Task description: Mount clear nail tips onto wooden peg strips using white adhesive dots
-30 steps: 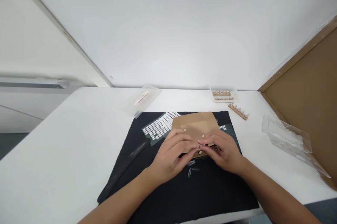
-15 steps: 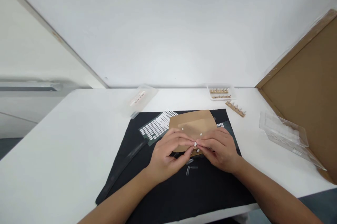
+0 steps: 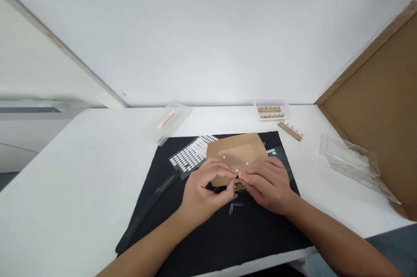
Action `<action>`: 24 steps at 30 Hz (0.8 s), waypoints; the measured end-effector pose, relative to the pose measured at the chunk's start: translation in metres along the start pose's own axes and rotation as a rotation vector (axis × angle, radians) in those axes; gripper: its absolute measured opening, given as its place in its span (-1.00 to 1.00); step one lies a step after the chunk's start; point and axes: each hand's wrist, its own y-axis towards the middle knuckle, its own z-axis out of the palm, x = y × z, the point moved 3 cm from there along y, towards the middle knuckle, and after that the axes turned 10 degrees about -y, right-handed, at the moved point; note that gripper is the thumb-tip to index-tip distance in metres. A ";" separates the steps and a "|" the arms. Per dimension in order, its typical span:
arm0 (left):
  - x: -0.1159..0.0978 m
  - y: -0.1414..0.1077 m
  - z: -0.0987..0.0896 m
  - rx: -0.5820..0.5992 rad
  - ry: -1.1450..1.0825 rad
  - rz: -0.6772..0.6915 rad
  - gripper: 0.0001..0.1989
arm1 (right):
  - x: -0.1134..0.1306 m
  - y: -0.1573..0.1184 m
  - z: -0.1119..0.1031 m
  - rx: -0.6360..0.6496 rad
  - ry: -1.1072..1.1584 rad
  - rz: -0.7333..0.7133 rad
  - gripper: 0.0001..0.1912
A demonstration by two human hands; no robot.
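My left hand (image 3: 205, 186) and my right hand (image 3: 269, 183) meet at their fingertips over the brown card (image 3: 234, 144). Thumb and forefinger of each are pinched around a tiny dark-and-white piece (image 3: 237, 176), too small to name. Small white oval stickers (image 3: 224, 157) lie scattered on the card. Under the hands shows part of a wooden strip (image 3: 239, 186) with small round tops. Just in front, clear nail tips (image 3: 231, 209) rest on the black mat (image 3: 208, 242).
Sheets of white oval stickers (image 3: 190, 155) lie left of the card, beside a black curved strip (image 3: 146, 212). Behind are a frosted pouch (image 3: 172, 121), a clear tray (image 3: 286, 114) of wooden strips and one loose strip (image 3: 289, 131). Clear plastic boxes (image 3: 352, 159) and cardboard (image 3: 384, 103) stand right.
The white piece seen between the fingertips now shows dark as well, and the left thumb and forefinger have shifted around it. The whole view has moved slightly.
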 end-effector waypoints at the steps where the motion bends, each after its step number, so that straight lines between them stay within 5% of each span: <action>1: 0.001 -0.001 0.000 -0.003 0.000 -0.018 -0.86 | 0.000 0.000 0.000 0.005 0.002 -0.001 -0.83; 14: 0.003 -0.003 -0.001 0.029 -0.097 -0.127 -0.86 | -0.001 -0.003 0.004 -0.011 0.124 0.099 -0.88; 24: 0.003 -0.003 -0.001 -0.010 -0.006 0.003 -0.89 | 0.002 -0.002 0.001 -0.067 0.035 0.107 -0.86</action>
